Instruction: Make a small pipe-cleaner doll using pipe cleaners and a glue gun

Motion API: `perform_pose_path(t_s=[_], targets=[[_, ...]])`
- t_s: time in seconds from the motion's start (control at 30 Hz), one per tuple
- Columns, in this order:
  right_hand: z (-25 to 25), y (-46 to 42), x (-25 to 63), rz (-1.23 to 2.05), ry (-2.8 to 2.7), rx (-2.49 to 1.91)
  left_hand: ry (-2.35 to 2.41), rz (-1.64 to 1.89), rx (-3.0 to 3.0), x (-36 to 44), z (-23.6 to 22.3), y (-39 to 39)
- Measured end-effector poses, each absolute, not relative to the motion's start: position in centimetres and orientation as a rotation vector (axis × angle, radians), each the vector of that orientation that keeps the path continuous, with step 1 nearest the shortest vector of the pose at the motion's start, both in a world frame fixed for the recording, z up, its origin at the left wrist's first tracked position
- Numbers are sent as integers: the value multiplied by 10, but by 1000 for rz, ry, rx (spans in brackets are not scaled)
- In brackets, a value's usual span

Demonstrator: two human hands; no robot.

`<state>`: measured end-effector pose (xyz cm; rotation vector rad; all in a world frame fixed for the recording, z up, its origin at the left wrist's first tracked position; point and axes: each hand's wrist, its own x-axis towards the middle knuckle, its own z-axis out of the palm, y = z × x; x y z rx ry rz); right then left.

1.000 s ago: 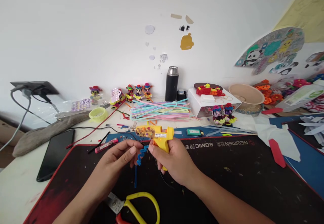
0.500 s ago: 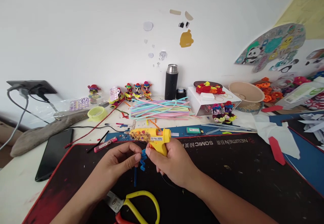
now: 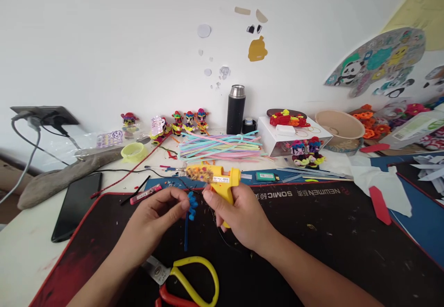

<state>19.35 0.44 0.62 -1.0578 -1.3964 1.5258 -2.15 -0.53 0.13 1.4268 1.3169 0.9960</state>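
Between thumb and forefinger, my left hand [image 3: 156, 217] pinches a small curled piece of blue pipe cleaner [image 3: 192, 206]. My right hand [image 3: 239, 214] is wrapped round the grip of a yellow hot glue gun [image 3: 215, 178], its stained nozzle end pointing left above the blue piece, apart from it. A clear glue stick [image 3: 246, 176] pokes out of the gun's back. Below the hands, a straight blue strip [image 3: 186, 233] lies on the black mat. Scissors with yellow and red handles [image 3: 196, 279] rest near the front, their blades partly hidden by my left forearm.
A bundle of pastel pipe cleaners [image 3: 218, 145] lies behind the glue gun, with a black thermos [image 3: 236, 110] by the wall. Small fuzzy figures [image 3: 189, 122] stand along the back. A phone [image 3: 78, 205] and a pink marker [image 3: 145, 193] lie at left; a white box [image 3: 294, 133] sits at right.
The glue gun has shifted slightly right and up, away from the blue piece. My left hand has moved a little left and turned the curled piece.
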Motion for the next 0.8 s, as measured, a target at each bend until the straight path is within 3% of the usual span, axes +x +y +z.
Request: perform_pose_path(t_s=[0.27, 0.8], targets=[[10, 3, 194, 1558, -1347, -1116, 1712, 1386, 1509, -35, 3, -3], [-1, -2, 191, 1491, -1516, -1182, 1764, 1375, 1826, -33, 6, -6]])
